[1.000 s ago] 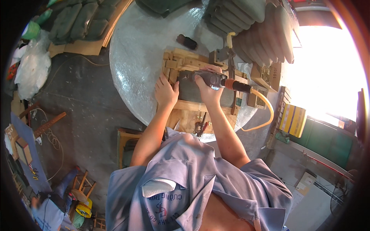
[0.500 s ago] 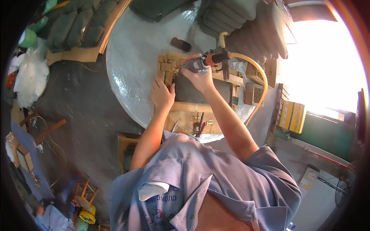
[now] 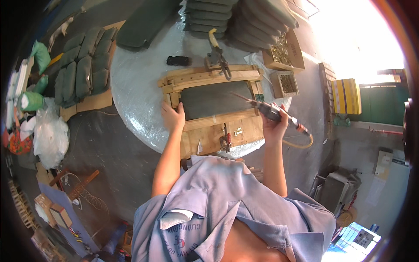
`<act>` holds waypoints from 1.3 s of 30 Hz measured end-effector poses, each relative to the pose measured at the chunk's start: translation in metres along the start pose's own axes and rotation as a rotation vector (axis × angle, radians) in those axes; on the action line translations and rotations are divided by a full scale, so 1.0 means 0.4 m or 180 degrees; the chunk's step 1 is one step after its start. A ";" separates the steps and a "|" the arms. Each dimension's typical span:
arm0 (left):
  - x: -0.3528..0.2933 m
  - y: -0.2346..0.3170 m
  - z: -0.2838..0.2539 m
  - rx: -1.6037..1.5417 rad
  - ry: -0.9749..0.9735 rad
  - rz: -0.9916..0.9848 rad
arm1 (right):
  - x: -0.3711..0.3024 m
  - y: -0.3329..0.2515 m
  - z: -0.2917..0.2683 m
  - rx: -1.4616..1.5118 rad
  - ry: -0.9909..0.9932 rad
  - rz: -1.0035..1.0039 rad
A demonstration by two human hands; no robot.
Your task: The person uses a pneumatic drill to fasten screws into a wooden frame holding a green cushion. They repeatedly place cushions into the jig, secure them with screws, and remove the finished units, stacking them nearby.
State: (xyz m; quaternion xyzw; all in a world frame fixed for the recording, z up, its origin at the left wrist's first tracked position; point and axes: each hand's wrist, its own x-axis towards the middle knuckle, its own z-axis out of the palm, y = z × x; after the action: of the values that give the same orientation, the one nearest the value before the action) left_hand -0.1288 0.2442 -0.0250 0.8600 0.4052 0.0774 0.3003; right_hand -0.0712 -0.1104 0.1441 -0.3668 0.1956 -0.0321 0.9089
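A wooden frame (image 3: 214, 78) lies on a round table covered in clear plastic film, with a dark grey padded panel (image 3: 214, 99) inside it. My left hand (image 3: 174, 118) straddles the frame's left end, thumb at the inner edge and fingers, slightly blurred, on the outer side. In my right hand (image 3: 275, 127), closed, is a power screwdriver (image 3: 269, 112) with a hose; its long bit points left above the panel's right part. A toggle clamp (image 3: 216, 56) with a yellow handle stands raised at the frame's far side. Nearer me, a red-handled clamp (image 3: 226, 142) sits on the plywood base (image 3: 205, 144).
A black oblong object (image 3: 178, 60) lies beyond the frame. Stacks of grey cushions (image 3: 209, 17) stand at the table's far side. At right are a carton of metal parts (image 3: 283, 54) and a smaller box (image 3: 286, 84). More cushions (image 3: 85, 65) rest on cardboard at left.
My right hand has brought the screwdriver from the frame's far side back to its near right corner. The toggle clamp now shows uncovered. My left hand stays at the frame's left end.
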 end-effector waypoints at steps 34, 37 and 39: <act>-0.009 0.080 -0.035 0.0198 0.0119 -0.0219 | 0.508 0.213 0.409 -0.0983 -0.1445 0.1196; -0.002 0.087 -0.047 0.0222 0.0227 -0.0143 | 0.649 0.379 0.631 -0.2573 -0.1570 0.0897; -0.004 0.074 -0.034 0.0294 0.0216 -0.0186 | 0.718 0.474 0.705 -0.2803 -0.1413 0.1661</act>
State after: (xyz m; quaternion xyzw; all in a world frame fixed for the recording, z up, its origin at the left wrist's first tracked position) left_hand -0.1157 0.2349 0.0034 0.8577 0.4432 0.0789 0.2485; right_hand 0.2840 0.1543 0.1044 -0.6493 0.0788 0.3567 0.6670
